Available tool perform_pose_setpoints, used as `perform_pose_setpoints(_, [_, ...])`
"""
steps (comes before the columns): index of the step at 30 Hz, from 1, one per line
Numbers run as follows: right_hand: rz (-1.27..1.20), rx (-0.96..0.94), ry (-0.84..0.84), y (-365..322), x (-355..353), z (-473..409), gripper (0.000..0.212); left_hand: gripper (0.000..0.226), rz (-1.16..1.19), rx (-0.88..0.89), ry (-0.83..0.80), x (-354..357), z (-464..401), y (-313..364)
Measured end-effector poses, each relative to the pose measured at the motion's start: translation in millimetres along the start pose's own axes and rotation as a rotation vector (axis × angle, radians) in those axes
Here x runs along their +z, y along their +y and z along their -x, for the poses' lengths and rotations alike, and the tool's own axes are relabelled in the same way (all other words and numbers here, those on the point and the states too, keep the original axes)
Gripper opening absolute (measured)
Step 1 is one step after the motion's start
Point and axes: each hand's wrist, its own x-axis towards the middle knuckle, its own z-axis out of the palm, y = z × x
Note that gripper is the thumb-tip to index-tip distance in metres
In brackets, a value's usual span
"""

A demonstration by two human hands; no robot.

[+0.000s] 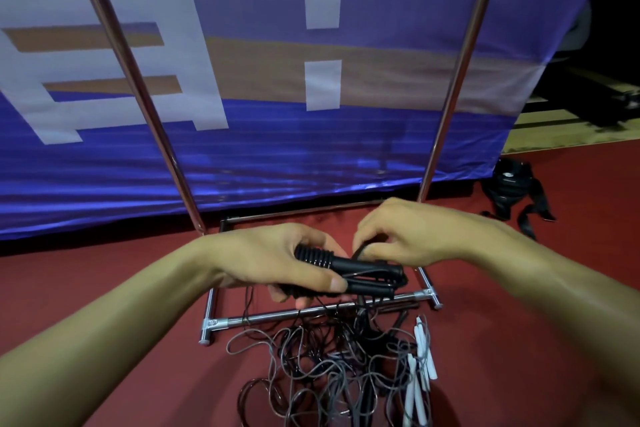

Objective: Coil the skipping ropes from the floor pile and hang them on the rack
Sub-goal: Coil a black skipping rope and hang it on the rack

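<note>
A blue banner (311, 149) hangs behind the chrome rack (311, 314), whose base bar crosses above the tangled rope pile (329, 371) on the red floor (519, 340). The left hand (273, 260) grips black ribbed handles (346, 270); the right hand (408, 236) pinches their thin black cord (358, 252).

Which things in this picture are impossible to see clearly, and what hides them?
1. Top of the rack, head view: its poles run off the upper edge, so any hanging bar is unseen.
2. Fingertips of the right hand: curled under, behind the black handles.
3. Rope pile: cut off by the bottom edge; the rope count is untellable.
4. Dark object on the floor: too dim to identify.
</note>
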Motion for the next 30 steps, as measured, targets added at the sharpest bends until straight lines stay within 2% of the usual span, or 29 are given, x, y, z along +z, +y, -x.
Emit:
perform_pose_setpoints(3, [0.038, -0.013, 0.067, -1.5, -5.2, -0.7, 0.016, 0.030, -0.058, -0.024, 0.033, -1.8, -2.5, -0.4])
perform_pose_setpoints(7, [0.027, 0.014, 0.042, -9.9, -5.9, -2.9, 0.021, 0.022, -0.093, -0.044, 0.071, -2.6, -4.6, -3.5])
perform_pose_setpoints(12, [0.274, 0.059, 0.106, -21.0, -8.6, -2.5, 0.023, 0.019, -0.169, -0.061, 0.154, 0.1, -11.5, -5.9])
perform_pose_setpoints(19, [0.568, 0.073, 0.337, -47.4, -7.7, -2.1, 0.030, 0.032, 0.119, 0.021, 0.311, -7.3, -10.7, -13.2])
perform_pose_setpoints(23, [0.434, 0.146, 0.390, -51.5, -0.2, -3.3, 0.027, 0.034, 0.088, -0.005, 0.385, -14.0, -6.3, -14.5])
perform_pose_setpoints(26, [0.247, 0.200, 0.394, -48.1, 10.9, -7.3, 0.012, 0.034, 0.081, -0.007, 0.436, -11.7, -6.4, -15.8])
perform_pose_setpoints(30, [0.227, 0.270, 0.365, -43.3, 13.8, -14.2, 0.016, 0.028, 0.064, 0.059, 0.483, -4.6, -9.0, -18.1])
